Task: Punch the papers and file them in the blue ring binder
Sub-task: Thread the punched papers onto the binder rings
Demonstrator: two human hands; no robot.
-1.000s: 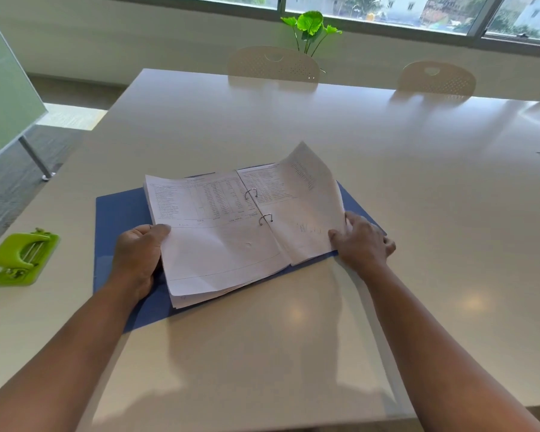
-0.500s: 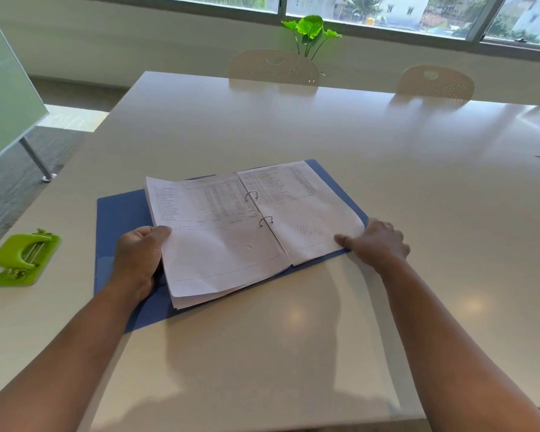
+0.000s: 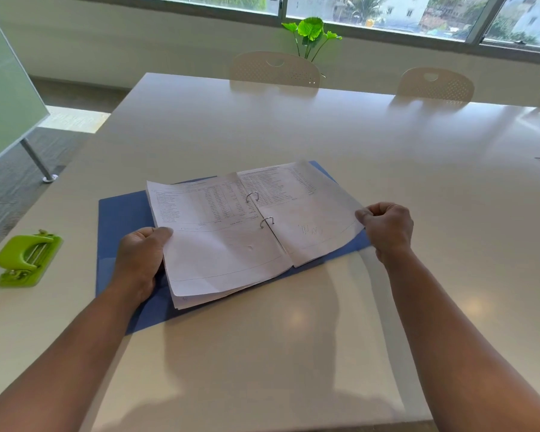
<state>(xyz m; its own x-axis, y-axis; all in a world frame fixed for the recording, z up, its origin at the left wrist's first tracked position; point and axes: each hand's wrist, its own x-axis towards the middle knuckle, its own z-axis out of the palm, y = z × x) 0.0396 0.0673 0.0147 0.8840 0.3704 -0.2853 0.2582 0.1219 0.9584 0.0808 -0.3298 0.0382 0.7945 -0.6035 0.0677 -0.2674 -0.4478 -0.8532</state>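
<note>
The blue ring binder (image 3: 122,219) lies open on the white table (image 3: 293,126). Printed papers (image 3: 225,251) sit on its two metal rings (image 3: 252,196), a thick stack on the left and a few sheets (image 3: 309,213) on the right. My left hand (image 3: 141,257) grips the left stack at its outer edge, thumb on top. Over at the right edge of the right sheets, my right hand (image 3: 387,229) has its fingers curled and its thumb pinching that edge.
A green hole punch (image 3: 27,258) rests near the table's left edge. Two pale chairs (image 3: 275,68) (image 3: 435,84) stand at the far side, with a green plant (image 3: 310,32) behind them. A frosted glass panel (image 3: 7,104) on a metal leg stands to the left.
The raised right-hand sheet has been laid flat on the binder. My right hand slid outward to the sheet's right edge and curled. My left hand stayed put.
</note>
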